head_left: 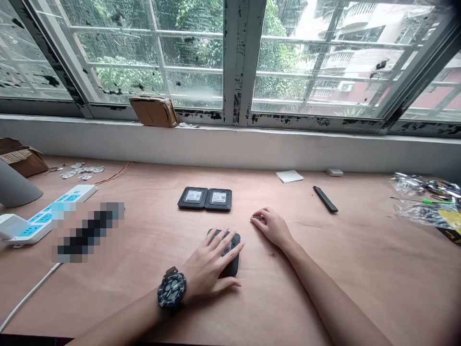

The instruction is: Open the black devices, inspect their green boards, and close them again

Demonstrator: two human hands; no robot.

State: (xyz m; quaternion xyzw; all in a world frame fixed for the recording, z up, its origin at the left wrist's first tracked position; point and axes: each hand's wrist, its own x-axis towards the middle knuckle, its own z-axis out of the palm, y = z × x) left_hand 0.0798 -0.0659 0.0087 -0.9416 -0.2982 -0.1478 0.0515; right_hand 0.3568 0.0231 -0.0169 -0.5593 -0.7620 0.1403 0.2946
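Observation:
My left hand [212,262], with a black watch [172,290] on its wrist, lies with fingers spread over a black square device [234,265]. Its palm and fingers cover much of the device and its label. To the right, my right hand [272,226] rests on the table with fingers closed in a pinch. Something small and shiny shows at the fingertips, too small to name. Beyond both hands, two black square devices with white labels lie side by side, a left one [186,197] and a right one [226,199].
A black bar-shaped object [325,199] and a white pad [289,177] lie at back right. Plastic bags and a green-handled screwdriver [432,202] sit at far right. On the left are a power strip [54,206], a white cable [30,295] and a blurred-out dark object [90,233].

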